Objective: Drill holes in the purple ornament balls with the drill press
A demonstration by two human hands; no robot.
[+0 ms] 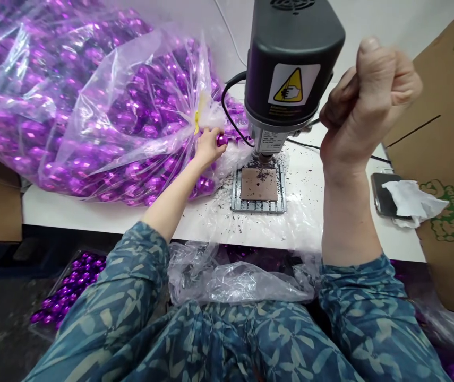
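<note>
A small bench drill press (pixel 290 69) stands on the white table (pixel 51 209). Its base plate (pixel 258 187) carries a brown pad and dark shavings. My left hand (pixel 207 147) reaches into the mouth of a large clear bag (pixel 91 95) full of shiny purple balls. Its fingers pinch one purple ball (pixel 222 140) just left of the drill bit. My right hand (pixel 364 101) is raised beside the machine head, closed in a fist round the thin feed lever (pixel 313 122).
A phone (pixel 383 193) with a crumpled tissue (pixel 412 200) on it lies at the right. Behind it leans a cardboard box (pixel 445 159). A crumpled clear bag (pixel 234 278) lies in my lap. More purple balls (pixel 69 289) fill a tray below left.
</note>
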